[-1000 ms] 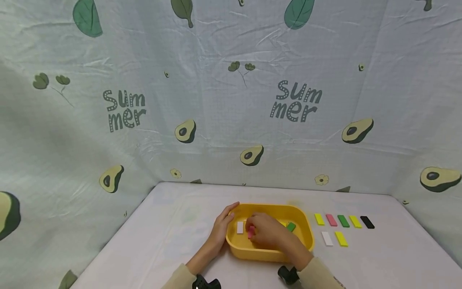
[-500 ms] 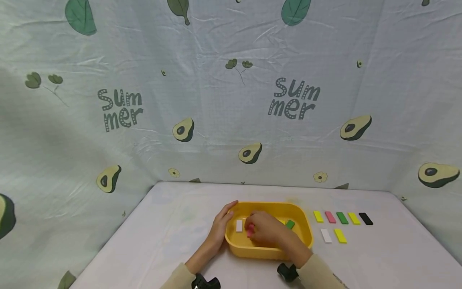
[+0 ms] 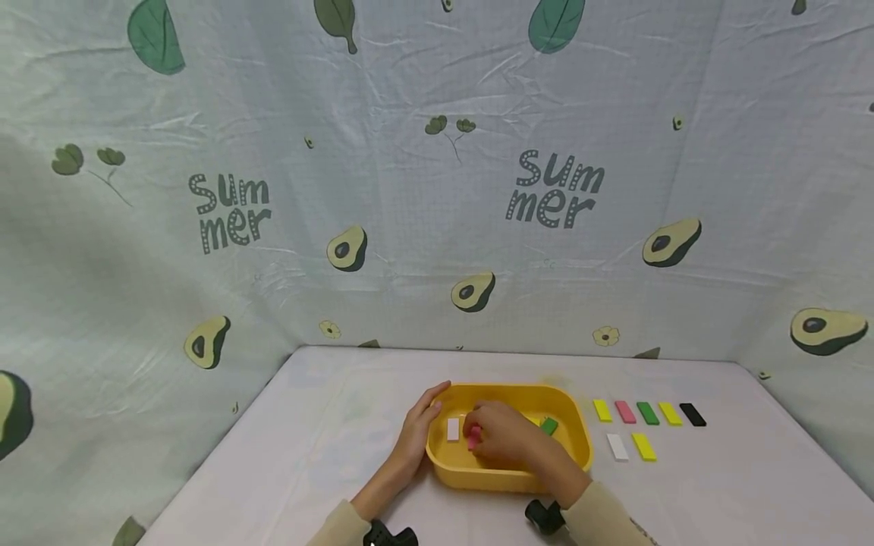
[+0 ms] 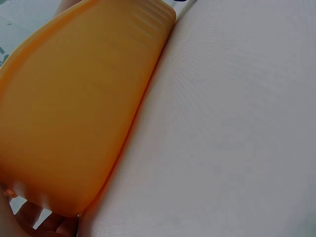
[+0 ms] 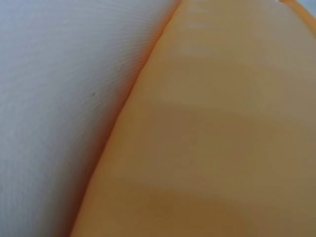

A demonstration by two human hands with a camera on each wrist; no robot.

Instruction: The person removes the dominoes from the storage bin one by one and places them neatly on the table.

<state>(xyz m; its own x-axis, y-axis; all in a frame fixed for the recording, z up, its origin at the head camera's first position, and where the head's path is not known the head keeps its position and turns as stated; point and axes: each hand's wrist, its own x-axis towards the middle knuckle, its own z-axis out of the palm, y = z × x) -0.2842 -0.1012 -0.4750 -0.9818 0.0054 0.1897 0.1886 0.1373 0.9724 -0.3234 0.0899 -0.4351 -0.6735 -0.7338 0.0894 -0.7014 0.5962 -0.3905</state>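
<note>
Yellow rounded-rectangular tray (image 3: 471,481) sits on the white table (image 3: 321,432). Right hand (image 3: 504,434) inside tray, fingers curled, pinching a pink rectangular block (image 3: 474,437). Left hand (image 3: 411,436) at tray's left wall, fingers extended against it. Within tray: white rectangular block (image 3: 453,429) left of the pink one; green rectangular block (image 3: 548,426) toward tray's right end. Outside, right of tray: black rectangular block (image 3: 693,414).

The person's left sleeve (image 3: 339,524) is beige; the right sleeve (image 3: 605,517), also beige, carries a small dark marking (image 3: 642,529) I can't read from here. Rounded black devices (image 3: 390,535) (image 3: 544,517) sit by both cuffs. The left hand (image 3: 413,431) and right hand (image 3: 504,432) are bare.
</note>
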